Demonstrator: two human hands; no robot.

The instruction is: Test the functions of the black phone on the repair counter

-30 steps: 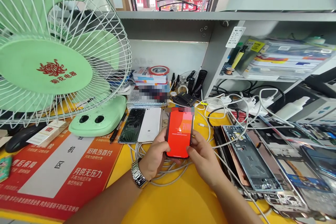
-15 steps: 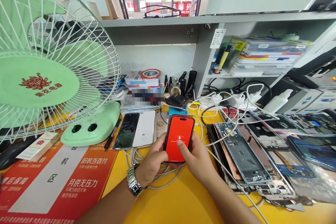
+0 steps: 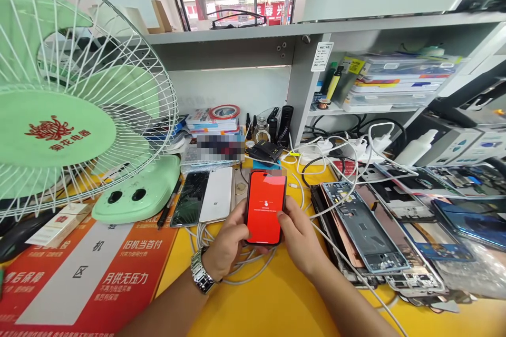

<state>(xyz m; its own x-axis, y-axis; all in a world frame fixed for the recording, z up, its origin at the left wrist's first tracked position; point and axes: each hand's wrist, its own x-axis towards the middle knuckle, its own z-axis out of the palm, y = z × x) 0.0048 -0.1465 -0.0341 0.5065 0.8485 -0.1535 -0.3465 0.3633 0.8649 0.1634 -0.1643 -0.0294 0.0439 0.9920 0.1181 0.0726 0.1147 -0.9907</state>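
I had the red-screen phone (image 3: 265, 208) up over the yellow table (image 3: 276, 305), just in front of the white phone (image 3: 216, 195) and the cracked black phone (image 3: 192, 199). My left hand (image 3: 229, 239) clamped its left edge, fingers curled behind. My right hand (image 3: 298, 237) gripped the right edge, thumb at the screen's border. White cables (image 3: 253, 269) lay coiled beneath, and the green fan (image 3: 59, 131) stood well off to the left.

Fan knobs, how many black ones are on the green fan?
2. Both sit side by side on the green fan base: the left knob and the right knob. The back of the base is hidden, so more may be there.
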